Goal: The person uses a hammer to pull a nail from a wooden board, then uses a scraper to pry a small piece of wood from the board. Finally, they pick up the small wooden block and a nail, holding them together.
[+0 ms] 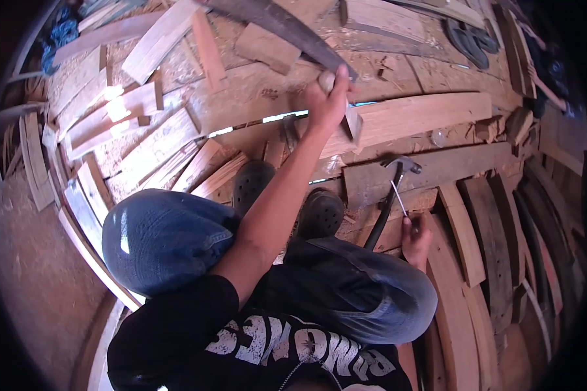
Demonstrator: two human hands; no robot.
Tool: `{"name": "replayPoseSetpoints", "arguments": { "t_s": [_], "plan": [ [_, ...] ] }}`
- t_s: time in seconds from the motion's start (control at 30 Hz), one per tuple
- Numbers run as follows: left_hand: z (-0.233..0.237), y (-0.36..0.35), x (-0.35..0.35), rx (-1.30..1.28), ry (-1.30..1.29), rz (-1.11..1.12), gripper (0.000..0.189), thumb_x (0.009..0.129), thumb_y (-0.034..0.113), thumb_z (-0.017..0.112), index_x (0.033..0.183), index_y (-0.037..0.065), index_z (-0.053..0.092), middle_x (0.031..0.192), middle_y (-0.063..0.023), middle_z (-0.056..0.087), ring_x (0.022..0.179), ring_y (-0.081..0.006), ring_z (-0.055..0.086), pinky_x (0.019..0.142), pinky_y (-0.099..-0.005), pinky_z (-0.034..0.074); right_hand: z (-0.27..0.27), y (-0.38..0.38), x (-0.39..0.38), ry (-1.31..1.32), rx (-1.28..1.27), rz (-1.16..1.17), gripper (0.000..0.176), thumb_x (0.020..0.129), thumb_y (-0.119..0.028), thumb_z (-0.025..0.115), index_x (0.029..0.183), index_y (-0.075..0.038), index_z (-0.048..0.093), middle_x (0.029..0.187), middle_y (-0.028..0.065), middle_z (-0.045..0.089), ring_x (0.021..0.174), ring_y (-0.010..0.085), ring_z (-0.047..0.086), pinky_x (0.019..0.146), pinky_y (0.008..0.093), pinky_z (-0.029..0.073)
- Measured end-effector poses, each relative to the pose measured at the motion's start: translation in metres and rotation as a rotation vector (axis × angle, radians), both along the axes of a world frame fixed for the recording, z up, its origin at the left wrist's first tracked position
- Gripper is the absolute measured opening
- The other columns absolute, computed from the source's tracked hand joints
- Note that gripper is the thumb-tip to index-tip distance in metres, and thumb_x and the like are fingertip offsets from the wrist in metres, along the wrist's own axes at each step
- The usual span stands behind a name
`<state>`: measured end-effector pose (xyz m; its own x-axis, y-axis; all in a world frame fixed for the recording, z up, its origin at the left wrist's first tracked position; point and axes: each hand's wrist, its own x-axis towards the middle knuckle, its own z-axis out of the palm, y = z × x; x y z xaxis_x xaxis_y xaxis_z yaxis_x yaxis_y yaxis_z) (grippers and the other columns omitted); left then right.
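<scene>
My left hand [326, 101] is raised over the floor, its fingers closed at the near end of a handsaw [277, 26]. The long dark blade slants away to the upper left, with my thumb lying along it. Under this hand is a small wood block [353, 124] by a long pale board [424, 117]. Low on the right, my right hand [417, 241] pinches a thin, pale, straight rod [399, 199]; I cannot tell its kind. Right beside the rod, a claw hammer [404, 166] rests with its head on a weathered plank [450, 163] and its dark handle [381, 225] toward me.
Wood offcuts [160, 140] and sawdust cover the plank floor at left. Stacked boards [486, 234] line the right side. Sandals [466, 42] lie at the upper right, near another person's arm [546, 88]. My clogs [321, 212] stand between the hands.
</scene>
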<state>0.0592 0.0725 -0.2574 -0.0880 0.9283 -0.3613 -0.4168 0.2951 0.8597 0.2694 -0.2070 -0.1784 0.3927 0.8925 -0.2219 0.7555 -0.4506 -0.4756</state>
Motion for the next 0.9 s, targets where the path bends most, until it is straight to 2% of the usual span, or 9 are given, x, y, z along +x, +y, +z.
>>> {"name": "replayPoseSetpoints", "arguments": {
  "t_s": [0.13, 0.23, 0.33, 0.37, 0.53, 0.63, 0.7, 0.83, 0.9],
  "plan": [
    [0.048, 0.051, -0.055, 0.197, -0.190, -0.136, 0.044, 0.098, 0.030, 0.053, 0.059, 0.011, 0.045, 0.050, 0.0012, 0.043, 0.046, -0.0094, 0.043, 0.050, -0.0259, 0.036, 0.011, -0.002, -0.002, 0.076, -0.111, -0.104, 0.011, 0.090, -0.010, 0.065, 0.090, -0.001, 0.058, 0.068, 0.0108, 0.061, 0.056, 0.0160, 0.057, 0.052, 0.0300, 0.044],
    [0.057, 0.066, -0.096, 0.358, -0.185, -0.298, 0.044, 0.096, 0.029, 0.053, 0.057, 0.012, 0.040, 0.050, 0.0015, 0.040, 0.045, -0.0082, 0.038, 0.049, -0.0252, 0.032, 0.011, 0.008, -0.010, 0.063, -0.072, -0.083, 0.011, 0.091, -0.008, 0.063, 0.090, 0.000, 0.057, 0.068, 0.0085, 0.059, 0.056, 0.0106, 0.053, 0.051, 0.0278, 0.042],
    [0.008, 0.059, -0.104, 0.315, -0.137, -0.351, 0.039, 0.092, 0.027, 0.055, 0.059, 0.010, 0.044, 0.050, 0.0008, 0.042, 0.046, -0.0092, 0.039, 0.049, -0.0251, 0.032, 0.010, 0.020, -0.019, 0.085, -0.109, -0.033, 0.011, 0.091, -0.008, 0.063, 0.089, 0.000, 0.056, 0.068, 0.0082, 0.058, 0.055, 0.0113, 0.051, 0.051, 0.0279, 0.042],
    [-0.008, 0.051, -0.103, 0.325, -0.120, -0.347, 0.030, 0.086, 0.019, 0.057, 0.059, 0.008, 0.048, 0.051, 0.0004, 0.044, 0.046, -0.0092, 0.039, 0.048, -0.0246, 0.031, 0.007, 0.022, -0.020, 0.106, -0.114, -0.029, 0.011, 0.091, -0.007, 0.063, 0.089, 0.001, 0.055, 0.068, 0.0083, 0.058, 0.056, 0.0122, 0.051, 0.051, 0.0281, 0.042],
    [-0.021, 0.030, -0.094, 0.189, -0.027, -0.437, 0.018, 0.078, 0.008, 0.053, 0.061, 0.005, 0.051, 0.054, 0.0011, 0.045, 0.048, -0.0082, 0.039, 0.045, -0.0247, 0.028, -0.007, 0.020, -0.018, 0.127, -0.113, 0.013, 0.011, 0.090, -0.007, 0.064, 0.089, 0.000, 0.055, 0.068, 0.0098, 0.057, 0.057, 0.0151, 0.052, 0.053, 0.0285, 0.043],
    [-0.021, 0.032, -0.091, 0.169, 0.171, -0.544, 0.024, 0.083, 0.018, 0.061, 0.064, 0.005, 0.055, 0.055, 0.0017, 0.047, 0.050, -0.0081, 0.044, 0.048, -0.0243, 0.033, -0.009, 0.019, -0.021, 0.123, -0.185, -0.027, 0.011, 0.089, -0.006, 0.064, 0.090, 0.000, 0.055, 0.071, 0.0122, 0.059, 0.060, 0.0197, 0.057, 0.056, 0.0318, 0.045],
    [-0.012, 0.035, -0.089, 0.111, 0.419, -0.618, 0.040, 0.084, 0.038, 0.069, 0.066, 0.004, 0.059, 0.058, -0.0009, 0.054, 0.055, -0.0118, 0.053, 0.053, -0.0289, 0.042, -0.013, 0.017, -0.022, 0.127, -0.215, -0.027, 0.012, 0.089, -0.007, 0.065, 0.090, 0.000, 0.055, 0.073, 0.0145, 0.062, 0.065, 0.0253, 0.062, 0.061, 0.0353, 0.047],
    [0.019, 0.050, -0.093, 0.043, 0.775, -0.804, 0.058, 0.080, 0.058, 0.069, 0.064, 0.002, 0.061, 0.063, -0.0060, 0.060, 0.061, -0.0180, 0.060, 0.060, -0.0363, 0.048, -0.010, 0.019, -0.025, 0.096, -0.193, 0.044, 0.013, 0.088, -0.008, 0.065, 0.090, 0.001, 0.055, 0.074, 0.0161, 0.062, 0.068, 0.0297, 0.063, 0.065, 0.0372, 0.048],
    [0.036, 0.061, -0.093, 0.014, 1.045, -1.100, 0.064, 0.079, 0.061, 0.067, 0.065, -0.001, 0.062, 0.065, -0.0117, 0.062, 0.062, -0.0241, 0.062, 0.062, -0.0416, 0.048, -0.008, 0.021, -0.026, 0.114, -0.182, 0.042, 0.014, 0.088, -0.007, 0.066, 0.090, 0.001, 0.055, 0.074, 0.0166, 0.062, 0.068, 0.0305, 0.063, 0.065, 0.0367, 0.049]
  ]
}}
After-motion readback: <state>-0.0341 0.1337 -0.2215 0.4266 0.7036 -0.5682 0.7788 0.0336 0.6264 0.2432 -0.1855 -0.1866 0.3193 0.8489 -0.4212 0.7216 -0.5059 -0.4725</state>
